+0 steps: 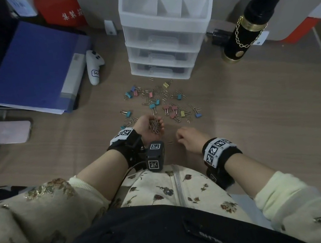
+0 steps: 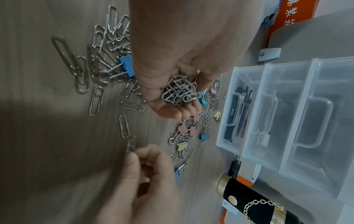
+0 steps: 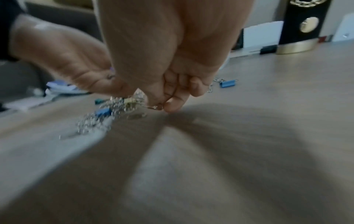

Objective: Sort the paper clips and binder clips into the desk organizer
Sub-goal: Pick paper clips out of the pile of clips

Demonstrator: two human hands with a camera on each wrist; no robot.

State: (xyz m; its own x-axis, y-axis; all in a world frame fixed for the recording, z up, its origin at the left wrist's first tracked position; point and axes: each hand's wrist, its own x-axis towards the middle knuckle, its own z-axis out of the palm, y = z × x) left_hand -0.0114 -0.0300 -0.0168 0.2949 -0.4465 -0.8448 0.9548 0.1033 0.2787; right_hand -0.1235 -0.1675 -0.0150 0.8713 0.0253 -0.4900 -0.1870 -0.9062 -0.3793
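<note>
My left hand [image 1: 152, 125] is palm up and cupped round a bunch of silver paper clips [image 2: 179, 91], just above the near edge of the scattered pile. My right hand [image 1: 187, 138] is beside it, low over the desk, pinching one paper clip [image 3: 156, 107] between thumb and fingertip. Coloured binder clips [image 1: 171, 107] and loose paper clips lie mixed on the wooden desk [image 1: 258, 118] between my hands and the clear plastic desk organizer [image 1: 165, 30]. The organizer has open top compartments and three drawers [image 2: 283, 118], all closed.
A blue folder [image 1: 36, 66] and a white game controller [image 1: 94, 66] lie at the left. A pink phone [image 1: 2, 132] sits at the left edge. A black and gold bottle [image 1: 252, 19] stands right of the organizer. My lap is at the near desk edge.
</note>
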